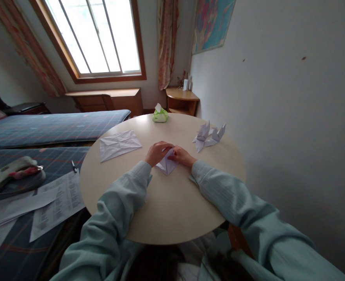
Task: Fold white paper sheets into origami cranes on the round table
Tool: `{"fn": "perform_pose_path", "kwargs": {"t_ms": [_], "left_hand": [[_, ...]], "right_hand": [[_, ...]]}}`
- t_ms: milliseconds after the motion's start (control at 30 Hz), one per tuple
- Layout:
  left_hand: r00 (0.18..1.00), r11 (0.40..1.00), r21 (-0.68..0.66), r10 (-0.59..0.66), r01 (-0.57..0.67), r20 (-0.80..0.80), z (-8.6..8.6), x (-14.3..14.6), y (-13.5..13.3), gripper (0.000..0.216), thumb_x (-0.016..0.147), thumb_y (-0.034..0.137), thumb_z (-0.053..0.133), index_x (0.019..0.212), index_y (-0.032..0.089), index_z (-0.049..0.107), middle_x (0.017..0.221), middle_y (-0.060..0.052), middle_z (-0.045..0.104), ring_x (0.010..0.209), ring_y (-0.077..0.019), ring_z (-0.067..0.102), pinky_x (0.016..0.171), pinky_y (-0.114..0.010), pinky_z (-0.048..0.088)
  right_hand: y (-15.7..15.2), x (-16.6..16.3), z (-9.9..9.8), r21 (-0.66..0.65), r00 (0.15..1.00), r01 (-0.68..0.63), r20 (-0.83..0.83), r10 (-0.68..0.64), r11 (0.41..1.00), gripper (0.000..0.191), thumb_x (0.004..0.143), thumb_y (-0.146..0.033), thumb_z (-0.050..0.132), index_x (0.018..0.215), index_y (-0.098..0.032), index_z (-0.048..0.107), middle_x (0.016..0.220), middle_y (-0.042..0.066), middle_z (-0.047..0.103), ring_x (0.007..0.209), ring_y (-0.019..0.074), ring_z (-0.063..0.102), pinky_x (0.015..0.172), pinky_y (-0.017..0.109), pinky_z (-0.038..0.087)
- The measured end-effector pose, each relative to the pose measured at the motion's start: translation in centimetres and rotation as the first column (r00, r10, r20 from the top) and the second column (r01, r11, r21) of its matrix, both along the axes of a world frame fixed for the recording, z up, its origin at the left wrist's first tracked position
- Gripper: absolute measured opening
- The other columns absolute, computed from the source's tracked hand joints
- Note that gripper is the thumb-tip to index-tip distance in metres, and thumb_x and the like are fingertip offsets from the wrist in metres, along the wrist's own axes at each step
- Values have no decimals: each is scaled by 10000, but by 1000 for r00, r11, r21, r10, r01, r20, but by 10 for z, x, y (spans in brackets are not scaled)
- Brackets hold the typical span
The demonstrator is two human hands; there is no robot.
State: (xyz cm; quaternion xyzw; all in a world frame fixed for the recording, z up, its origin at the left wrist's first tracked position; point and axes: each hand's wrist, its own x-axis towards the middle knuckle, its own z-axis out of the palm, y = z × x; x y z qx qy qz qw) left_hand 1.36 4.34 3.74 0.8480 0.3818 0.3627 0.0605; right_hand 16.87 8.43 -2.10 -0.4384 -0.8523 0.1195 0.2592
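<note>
A partly folded white paper piece (166, 165) lies near the middle of the round beige table (172, 210). My left hand (157, 152) presses on its upper left part with curled fingers. My right hand (182, 155) pinches its upper right edge, fingertips meeting the left hand. Both sleeves are pale green. The top of the paper is hidden under my fingers.
A creased white sheet (118, 144) lies at the table's left. Two folded paper figures (209, 135) stand at the right, close to the wall. A green tissue pack (160, 114) sits at the far edge. Printed papers (55, 203) and a pen (73, 166) lie on the bed at left.
</note>
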Motion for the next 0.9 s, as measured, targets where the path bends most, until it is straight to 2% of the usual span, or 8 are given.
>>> {"fn": "perform_pose_path", "kwargs": {"t_ms": [100,233,433,633,700,800,867,900], "left_hand": [[996,998,-3,-62,63,71,1,1,0,177,780,186,476,831,181,646,825,-32,663,782,-118,588,738,-221,448],[997,999,-8,-34,35,75,2,2,-2,172,782,206,479,816,181,646,813,-35,662,776,-128,589,732,-238,454],[997,1000,-10,-1,2,81,4,3,-5,198,797,227,454,826,166,639,825,-47,659,775,-134,590,731,-238,453],[995,999,-40,-28,32,95,8,2,-7,259,826,270,401,857,157,632,845,-51,656,796,-136,591,749,-236,444],[996,995,-74,-69,74,64,8,2,-9,281,832,306,388,913,168,620,883,-49,653,826,-139,589,767,-242,440],[990,985,-109,-135,130,-43,8,0,-11,372,748,400,511,1056,196,558,974,-48,632,884,-160,577,796,-259,435],[982,986,-101,-145,134,-119,5,-1,-11,499,663,430,597,1104,206,526,1018,-53,616,910,-175,569,805,-266,433],[978,987,-92,-142,130,-150,4,-1,-10,495,658,422,606,1100,213,530,1028,-51,613,916,-175,568,806,-263,433]], "right_hand": [[1,0,-1,-2,1000,-28,-6,28,1000,183,666,-285,616,733,-133,538,733,11,496,664,113,435,622,226,360],[2,0,-2,18,999,-40,-26,41,999,217,663,-277,616,808,-130,546,760,15,507,696,121,448,646,232,368],[2,0,-1,19,999,-34,-7,34,999,214,665,-287,614,800,-134,552,747,18,516,679,124,450,627,233,374],[-1,-1,2,33,999,-44,-16,44,998,229,675,-275,605,850,-133,562,792,25,546,704,126,467,652,233,384],[-3,-1,3,30,997,-63,-32,64,998,209,696,-272,585,855,-137,575,794,27,559,700,123,476,652,229,383],[-6,-1,5,12,996,-86,-29,86,996,164,730,-258,547,833,-140,594,753,29,568,663,120,483,627,224,376],[-7,0,5,2,999,-48,-17,48,999,147,728,-247,549,803,-131,599,729,36,561,637,119,478,605,222,369],[-7,0,5,5,1000,-26,-12,26,1000,140,724,-241,555,792,-128,598,724,37,554,630,118,473,597,220,365]]}}
